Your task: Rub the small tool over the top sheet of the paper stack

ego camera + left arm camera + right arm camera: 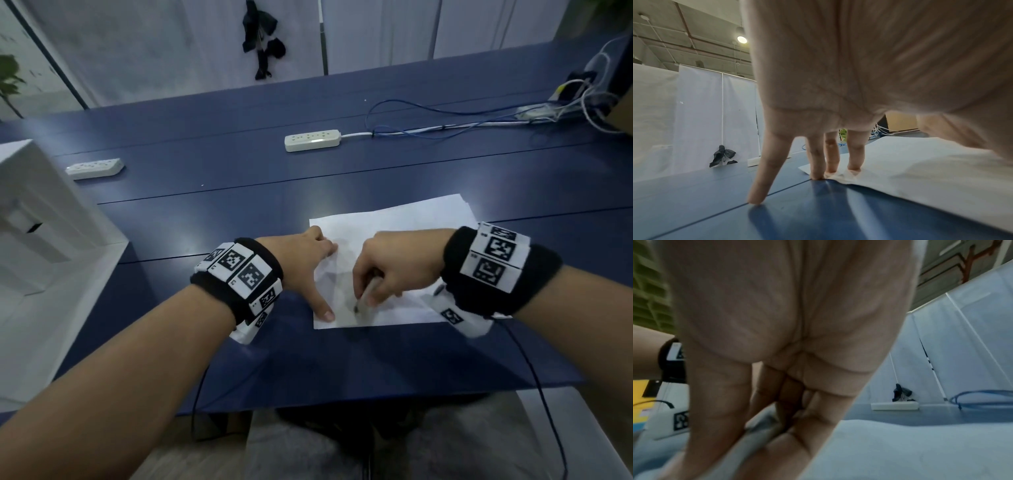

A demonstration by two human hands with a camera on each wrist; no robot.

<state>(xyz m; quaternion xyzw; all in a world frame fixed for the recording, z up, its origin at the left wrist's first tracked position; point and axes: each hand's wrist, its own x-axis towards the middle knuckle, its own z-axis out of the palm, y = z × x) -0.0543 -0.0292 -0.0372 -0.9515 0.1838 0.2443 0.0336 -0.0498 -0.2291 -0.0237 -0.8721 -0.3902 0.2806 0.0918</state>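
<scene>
Both of my hands sit low in the middle of the head view, on a white sheet of paper (394,236) that lies on the blue table (239,164). My right hand (394,267) has its fingers curled round a pale pen (368,291); the dark tip points down and toward the lower left of the frame and seems to touch the sheet near its bottom edge. The barrel slants up from that tip toward the upper right, back under my knuckles. In the right wrist view the same grey barrel (748,444) runs between thumb and fingers, though the picture is blurred and the tip is out of sight.

My left hand (305,260) lies just left of the right one, close but not touching it, fingers straight and spread. Its thumb presses the sheet's lower left corner; the other fingertips (854,170) come down at the left edge, some on the paper (920,162) and the little finger on bare table (694,203). The sheet looks creased where they press.

The paper's long side runs from centre frame out to the right, so most of it stretches to the right of and beyond both hands. The pen tip stands near the sheet's lower left corner, between my two hands, nearer the left thumb than any other edge.

Further up the frame lie two white power strips (312,138) and a loop of blue cable (428,120); a white box (44,205) stands at the left.
</scene>
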